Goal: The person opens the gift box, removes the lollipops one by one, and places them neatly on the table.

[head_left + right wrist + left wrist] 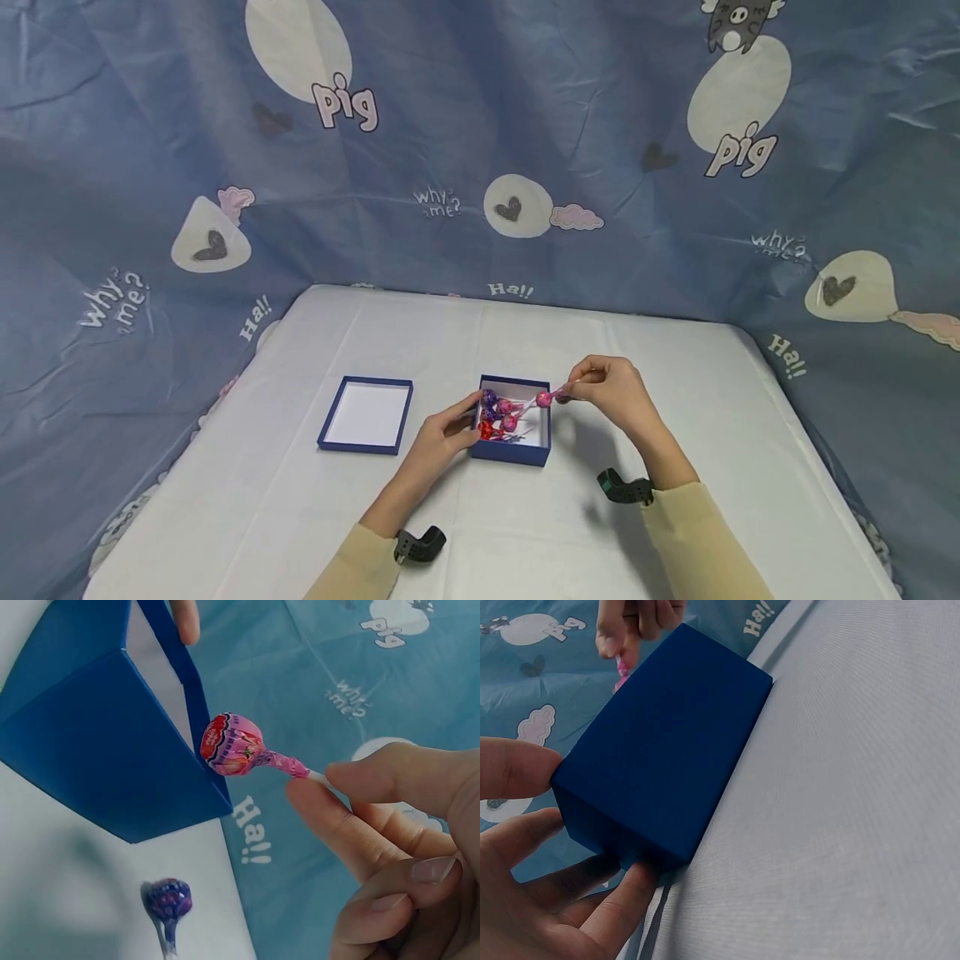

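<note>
A blue open box [512, 452] with a white inside stands on the table. Several wrapped lollipops lie in it: purple ones [490, 399] at the back left, pink ones [509, 423] in the middle, a red one [486, 430] at the front left. My left hand [442, 437] holds the box at its left side, thumb and fingertips against its edges. Between thumb and forefinger, my right hand [611, 392] pinches a pink lollipop [234, 744] by its white stick, its head at the box's right rim. A purple lollipop [171, 900] lies on the table beside the box, under the right hand.
Left of the box lies a square blue-edged lid [365, 414], white inside facing up. A white cloth covers the table [247, 500]. Behind and at the sides hangs a blue printed curtain [420, 150].
</note>
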The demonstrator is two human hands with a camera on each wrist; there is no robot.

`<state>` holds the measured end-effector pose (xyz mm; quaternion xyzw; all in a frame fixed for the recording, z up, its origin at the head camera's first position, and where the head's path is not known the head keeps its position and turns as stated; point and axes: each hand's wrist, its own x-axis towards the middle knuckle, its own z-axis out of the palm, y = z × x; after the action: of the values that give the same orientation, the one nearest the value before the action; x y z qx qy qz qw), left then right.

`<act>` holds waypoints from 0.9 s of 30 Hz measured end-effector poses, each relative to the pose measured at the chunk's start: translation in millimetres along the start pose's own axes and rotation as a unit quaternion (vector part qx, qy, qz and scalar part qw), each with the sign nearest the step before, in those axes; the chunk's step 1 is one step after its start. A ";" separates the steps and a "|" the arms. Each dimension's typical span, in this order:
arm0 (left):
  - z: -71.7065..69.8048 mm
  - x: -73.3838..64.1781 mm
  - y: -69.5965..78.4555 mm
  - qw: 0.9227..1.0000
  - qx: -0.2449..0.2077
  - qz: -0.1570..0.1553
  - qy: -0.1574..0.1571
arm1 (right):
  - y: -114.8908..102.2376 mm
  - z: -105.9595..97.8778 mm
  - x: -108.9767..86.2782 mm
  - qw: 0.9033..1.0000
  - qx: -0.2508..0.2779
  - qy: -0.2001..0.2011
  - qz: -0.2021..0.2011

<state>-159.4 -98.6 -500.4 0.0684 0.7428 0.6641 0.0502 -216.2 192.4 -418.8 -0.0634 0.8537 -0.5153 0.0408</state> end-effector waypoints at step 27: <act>0.9 -0.2 -0.1 1.000 0.015 -0.005 -0.007 | 54.5 -7.9 -3.2 0.996 0.032 0.057 0.069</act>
<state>-159.1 -97.7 -500.6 0.0705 0.7526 0.6521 0.0579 -217.7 225.0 -463.3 0.0258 0.8398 -0.5414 0.0298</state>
